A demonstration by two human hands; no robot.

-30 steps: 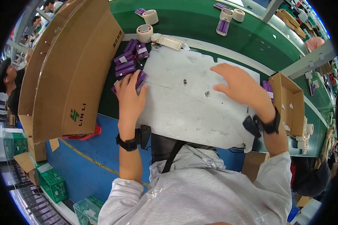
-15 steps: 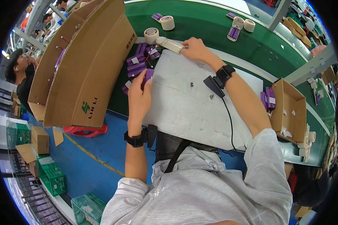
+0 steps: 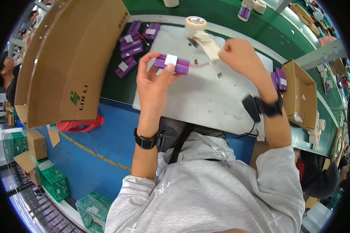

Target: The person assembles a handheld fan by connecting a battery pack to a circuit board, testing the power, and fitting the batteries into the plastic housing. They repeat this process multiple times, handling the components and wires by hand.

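Over the left part of the white work board point(image 3: 190, 101), my left hand point(image 3: 153, 83) grips a purple battery pack point(image 3: 182, 66) between thumb and fingers. A white label and red wires show on the pack. My right hand point(image 3: 239, 54) is closed on the near end of a cream-coloured tape dispenser point(image 3: 208, 46). A roll of tape point(image 3: 195, 25) appears at its far end, above the board's far edge. Several other purple battery packs point(image 3: 131, 48) lie on the green surface left of the board, some with white labels.
A tall cardboard box point(image 3: 72, 66) stands at the left. At the right is a smaller open carton point(image 3: 301, 93), with purple packs point(image 3: 279, 79) beside it and tape rolls point(image 3: 314, 136) at its near end. A green conveyor point(image 3: 221, 13) runs behind the board.
My left hand has lifted the battery pack from the pile and moved it right, over the board. My right hand has drawn the tape dispenser to the right, over the board.
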